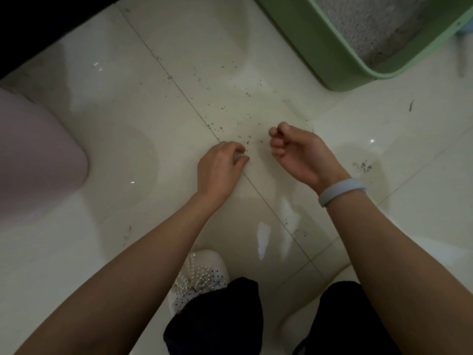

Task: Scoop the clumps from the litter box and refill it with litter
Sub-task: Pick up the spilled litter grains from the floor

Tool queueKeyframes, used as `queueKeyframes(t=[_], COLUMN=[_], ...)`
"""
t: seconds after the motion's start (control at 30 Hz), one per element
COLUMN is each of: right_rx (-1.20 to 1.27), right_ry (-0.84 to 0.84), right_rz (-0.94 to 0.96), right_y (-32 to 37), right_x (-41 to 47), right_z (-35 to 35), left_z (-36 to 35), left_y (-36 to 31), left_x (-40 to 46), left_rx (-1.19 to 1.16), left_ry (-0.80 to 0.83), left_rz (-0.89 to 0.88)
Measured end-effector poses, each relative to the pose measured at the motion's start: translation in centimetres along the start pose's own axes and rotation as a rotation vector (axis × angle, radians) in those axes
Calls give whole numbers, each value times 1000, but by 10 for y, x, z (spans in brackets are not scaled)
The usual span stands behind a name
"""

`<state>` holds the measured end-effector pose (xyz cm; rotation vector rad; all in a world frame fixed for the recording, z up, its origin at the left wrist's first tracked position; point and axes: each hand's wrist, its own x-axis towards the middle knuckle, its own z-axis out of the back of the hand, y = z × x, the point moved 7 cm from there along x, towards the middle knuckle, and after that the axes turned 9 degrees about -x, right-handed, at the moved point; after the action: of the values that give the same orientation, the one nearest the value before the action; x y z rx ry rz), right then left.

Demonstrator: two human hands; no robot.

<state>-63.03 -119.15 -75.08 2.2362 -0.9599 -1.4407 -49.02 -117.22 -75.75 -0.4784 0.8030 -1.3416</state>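
Litter box: green, upper right, holding litter, well apart from both hands.
Spilled grains: scattered over the tiles; fingers may push them wider.
Left hand: pinching at grains.
Right hand: loosely curled; contents hidden, could spill.

Floor: glazed ceramic tile, cream, glossy, smooth, mirror-like highlights and reflections; thin dark grout lines; scattered grains on it look gritty, dull grey. Litter box: green moulded plastic, smooth, satin sheen on the rim; litter inside granular, rough, matt grey. Pink bin at left: smooth plastic, low gloss. Wristband: soft matt silicone or rubber, pale blue-grey. Shoe: white knit or mesh cloth, beaded with glossy pearl-like studs. Trousers: dark matt cloth.
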Motion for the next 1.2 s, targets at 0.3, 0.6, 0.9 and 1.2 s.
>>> queueKeyframes(t=[0.3, 0.6, 0.9, 1.2], right_rx=[212, 133, 97, -766], right_ry=[219, 183, 38, -472], right_rz=[29, 109, 25, 50], right_y=[0, 6, -3, -11], right_x=[-9, -4, -6, -11], right_z=[-7, -4, -1, 26], left_z=[1, 19, 22, 25], left_y=[-6, 13, 17, 21], left_x=[5, 4, -5, 2], left_rx=[110, -865, -1603, -536], left_ry=[-7, 29, 215, 45], left_rz=[-50, 424, 650, 470])
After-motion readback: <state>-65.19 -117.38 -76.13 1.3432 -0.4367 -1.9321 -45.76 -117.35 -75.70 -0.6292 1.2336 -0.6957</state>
